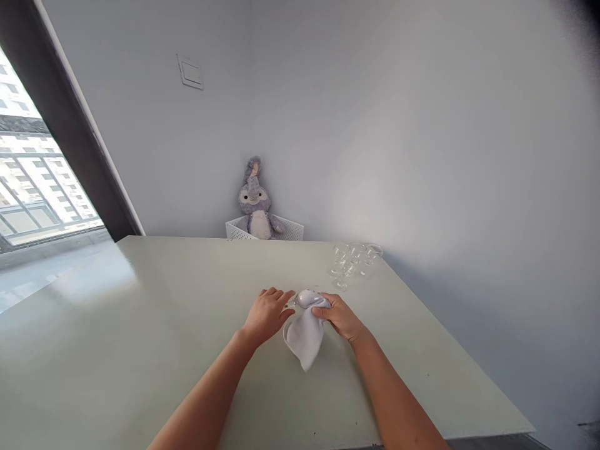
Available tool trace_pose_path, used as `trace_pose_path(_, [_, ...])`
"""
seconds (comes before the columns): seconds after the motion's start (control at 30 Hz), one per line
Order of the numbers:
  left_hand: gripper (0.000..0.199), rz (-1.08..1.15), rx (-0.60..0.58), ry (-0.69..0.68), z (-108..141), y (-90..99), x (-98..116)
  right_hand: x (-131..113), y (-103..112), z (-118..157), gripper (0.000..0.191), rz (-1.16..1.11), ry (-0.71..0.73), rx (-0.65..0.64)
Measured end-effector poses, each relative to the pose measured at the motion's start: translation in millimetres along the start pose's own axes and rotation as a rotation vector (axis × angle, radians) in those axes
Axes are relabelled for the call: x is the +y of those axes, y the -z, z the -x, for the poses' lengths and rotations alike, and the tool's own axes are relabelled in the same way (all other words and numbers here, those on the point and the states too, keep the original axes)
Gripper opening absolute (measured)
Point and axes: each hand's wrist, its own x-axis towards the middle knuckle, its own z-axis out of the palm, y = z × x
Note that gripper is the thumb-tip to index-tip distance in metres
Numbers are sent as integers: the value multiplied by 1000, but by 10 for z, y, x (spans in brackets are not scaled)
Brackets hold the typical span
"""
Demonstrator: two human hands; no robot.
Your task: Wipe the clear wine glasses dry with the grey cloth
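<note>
A white cloth (pixel 305 337) hangs from my right hand (pixel 338 315), whose thumb and fingers pinch it around the bowl of a clear stemmed glass (pixel 307 299). The glass lies tilted on its side above the table, its stem pointing left. My left hand (pixel 272 311) is at the stem and foot end, thumb and index finger closed around that part. The cloth covers much of the bowl and drapes down to a point toward me.
Several clear stemmed glasses (pixel 347 269) stand grouped at the pale table's (pixel 187 325) far right corner. Behind the far edge, a grey plush toy (pixel 260 224) sits in a white perforated basket (pixel 294 231). Walls border the back and right.
</note>
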Motion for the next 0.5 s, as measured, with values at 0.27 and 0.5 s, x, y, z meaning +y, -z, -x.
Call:
trace_pose_path(0.27, [26, 74, -64, 37, 2, 18, -196, 69, -124, -33, 31, 294, 42, -131])
trace_pose_path(0.5, [38, 599, -403, 221, 16, 169, -180, 51, 24, -68, 34, 839, 412, 49])
